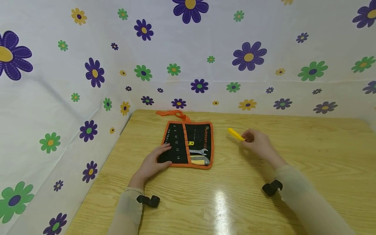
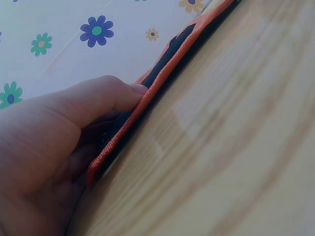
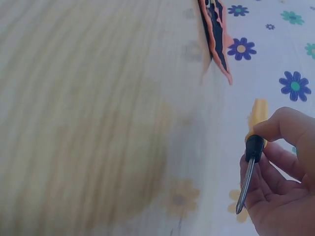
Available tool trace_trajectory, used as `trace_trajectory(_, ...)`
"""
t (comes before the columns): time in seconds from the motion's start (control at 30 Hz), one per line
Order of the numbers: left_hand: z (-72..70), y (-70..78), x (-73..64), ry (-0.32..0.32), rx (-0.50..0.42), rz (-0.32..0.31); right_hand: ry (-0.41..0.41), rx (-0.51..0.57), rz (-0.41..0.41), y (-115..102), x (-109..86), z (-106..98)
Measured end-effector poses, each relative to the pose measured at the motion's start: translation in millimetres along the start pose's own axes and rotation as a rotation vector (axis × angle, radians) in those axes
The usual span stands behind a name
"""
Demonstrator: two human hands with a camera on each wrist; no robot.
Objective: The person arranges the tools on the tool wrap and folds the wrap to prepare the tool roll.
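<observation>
The screwdriver (image 3: 254, 149) is held above the table (image 1: 317, 156), to the right of the pouch (image 1: 195, 133) and well apart from it. It is pinched by the right hand (image 1: 259, 145), with the thumb laid on the yellow handle and the fingers curled behind; the handle's end is pointed toward the pouch's side, while the black collar and bare metal shaft are seen only in the right wrist view. The pouch is laid flat and unfolded on the table, its black cloth edged in orange. Its left part is covered by the left hand (image 1: 154, 163), whose fingers are spread over the cloth and whose thumb is set apart, touching the near orange edge. Numbers from 6 to 14 are printed in a column on the pocket. Along its right side, a wrench (image 1: 199, 151) with an open end, a knife (image 1: 200, 160) in yellow and grey, and a small yellow end (image 1: 191, 143) are shown sticking out; to what the last belongs cannot be told. An orange strap (image 1: 183, 117) is stretched loosely beyond the far edge. Pale sleeves (image 1: 305, 189) are worn on both arms, with a black camera (image 1: 272, 187) fixed at each wrist. The table is backed and flanked on the left by white cloth (image 1: 176, 39) patterned with purple, green and yellow flowers.
</observation>
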State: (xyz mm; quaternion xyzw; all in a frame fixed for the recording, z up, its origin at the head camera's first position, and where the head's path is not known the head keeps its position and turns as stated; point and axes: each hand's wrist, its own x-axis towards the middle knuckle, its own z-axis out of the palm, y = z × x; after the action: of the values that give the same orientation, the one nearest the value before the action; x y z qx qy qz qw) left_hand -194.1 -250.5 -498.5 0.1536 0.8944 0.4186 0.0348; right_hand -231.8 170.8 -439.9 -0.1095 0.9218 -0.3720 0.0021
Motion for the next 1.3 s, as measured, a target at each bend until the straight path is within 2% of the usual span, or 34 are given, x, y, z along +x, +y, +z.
trace_trajectory(0.37,-0.8,-2.1,-1.2,0.001,-0.014,0.008,-0.044,-0.069,-0.25,-38,28.4,34)
trace_trajectory(0.53,-0.6,-2.2,-0.9,-0.005,-0.008,0.017,-0.06,-0.143,-0.361,-57,40.5,54)
trace_trajectory(0.63,-0.4,-2.2,-0.5,-0.006,-0.001,0.014,-0.101,-0.179,-0.405,-68,48.5,62)
trace_trajectory(0.83,-0.1,-1.2,-0.1,-0.007,0.003,0.013,-0.189,-0.242,-0.426,-77,64.8,76)
trace_trajectory(1.07,0.4,-0.9,1.0,-0.011,0.007,0.002,-0.226,-0.312,-0.396,-81,76.1,84)
trace_trajectory(1.3,-1.1,0.6,0.0,-0.007,0.002,-0.006,-0.263,-0.391,-0.393,-88,79.8,85)
